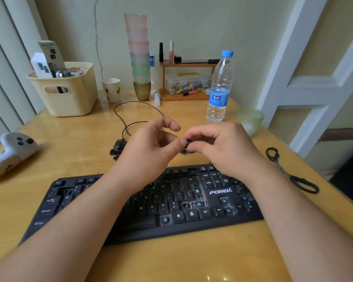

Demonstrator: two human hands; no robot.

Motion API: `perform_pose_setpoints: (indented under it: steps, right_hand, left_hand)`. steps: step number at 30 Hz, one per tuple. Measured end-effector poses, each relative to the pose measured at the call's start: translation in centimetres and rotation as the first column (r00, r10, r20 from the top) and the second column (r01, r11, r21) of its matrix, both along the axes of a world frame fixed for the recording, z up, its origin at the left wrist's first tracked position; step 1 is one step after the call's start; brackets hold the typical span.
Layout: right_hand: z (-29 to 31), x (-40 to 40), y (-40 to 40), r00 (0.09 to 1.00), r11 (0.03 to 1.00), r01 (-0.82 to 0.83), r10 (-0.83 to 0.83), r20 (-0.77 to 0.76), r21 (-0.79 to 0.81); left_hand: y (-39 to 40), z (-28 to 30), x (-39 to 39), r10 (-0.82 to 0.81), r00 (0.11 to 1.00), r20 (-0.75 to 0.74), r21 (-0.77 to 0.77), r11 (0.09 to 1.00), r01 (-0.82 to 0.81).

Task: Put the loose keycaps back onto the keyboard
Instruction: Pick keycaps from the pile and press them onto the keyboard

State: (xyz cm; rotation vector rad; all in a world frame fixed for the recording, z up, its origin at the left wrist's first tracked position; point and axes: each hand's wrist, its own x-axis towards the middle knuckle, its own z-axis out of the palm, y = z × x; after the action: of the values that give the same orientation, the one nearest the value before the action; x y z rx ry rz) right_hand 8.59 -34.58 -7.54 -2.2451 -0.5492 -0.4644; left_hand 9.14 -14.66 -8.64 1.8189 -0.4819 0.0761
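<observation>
- Loose keycaps (117, 150) lie in a pile on the table (73, 159), behind the keyboard (130, 210).
- Left hand (151, 147): thumb and curled fingers pinch one side of a small black keycap (188, 143).
- Right hand (218, 147): curled fingertips pinch the same keycap, held above the table.
- Step in hand: probably orienting the cap.
- Next move: seat it squarely on a bare blue stem (198, 204) and press down.

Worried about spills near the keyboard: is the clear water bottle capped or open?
Capped: the clear plastic water bottle stands upright with its blue cap on.
</observation>
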Motion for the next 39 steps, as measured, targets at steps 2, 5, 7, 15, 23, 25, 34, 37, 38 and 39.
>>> perform_pose_setpoints:
  steps: [2, 5, 7, 15, 23, 25, 34, 37, 38, 39]
  right_hand:
    - [1.7, 0.0, -0.2, 1.000, 0.970, -0.011, 0.010, -0.007, -0.244]
    - [5.3, -0.7, -0.6, 0.998, 0.833, -0.037, 0.005, -0.059, -0.551]
    - [7.2, -1.4, -0.9, 0.999, 0.713, -0.048, 0.021, -0.047, -0.699]
    - [8.6, -2.0, -5.3, 0.995, 0.567, -0.015, -0.074, -0.070, -0.823]
    - [3.6, -2.4, -8.0, 0.886, 0.706, -0.103, -0.256, -0.388, -0.701]
    - [2.9, -2.2, -7.9, 0.870, 0.727, -0.115, -0.255, -0.422, -0.677]
    - [2.7, -1.6, -7.1, 0.847, 0.724, -0.118, -0.284, -0.450, -0.680]
    - [2.6, -1.6, -6.6, 0.873, 0.693, -0.072, -0.304, -0.381, -0.717]
    - [2.6, -1.6, -6.4, 0.881, 0.686, -0.060, -0.306, -0.361, -0.726]
    - [2.6, -1.6, -6.3, 0.887, 0.676, -0.055, -0.305, -0.347, -0.735]
  left_hand:
    - [-0.3, 0.0, -0.3, 0.017, 1.000, 0.004, 0.052, 0.999, -0.017]
    - [-1.2, 0.0, -1.0, 0.008, 1.000, -0.009, 0.063, 0.998, -0.007]
    - [-2.0, 0.1, -1.6, -0.036, 0.999, -0.029, 0.023, 0.999, 0.036]
    - [-3.6, -0.9, -3.2, -0.190, 0.940, 0.282, 0.403, 0.913, 0.063]
    - [-3.7, -2.5, -2.2, -0.283, 0.902, 0.326, 0.676, 0.737, -0.013]
    - [-4.0, -2.6, -2.2, -0.294, 0.897, 0.329, 0.689, 0.725, -0.015]
    - [-4.8, -2.7, -2.6, -0.334, 0.886, 0.322, 0.739, 0.674, -0.014]
    - [-5.1, -2.9, -2.7, -0.356, 0.882, 0.310, 0.781, 0.624, -0.022]
    - [-5.1, -2.9, -2.7, -0.357, 0.883, 0.305, 0.790, 0.612, -0.025]
    - [-5.2, -3.0, -2.7, -0.358, 0.884, 0.301, 0.797, 0.603, -0.028]
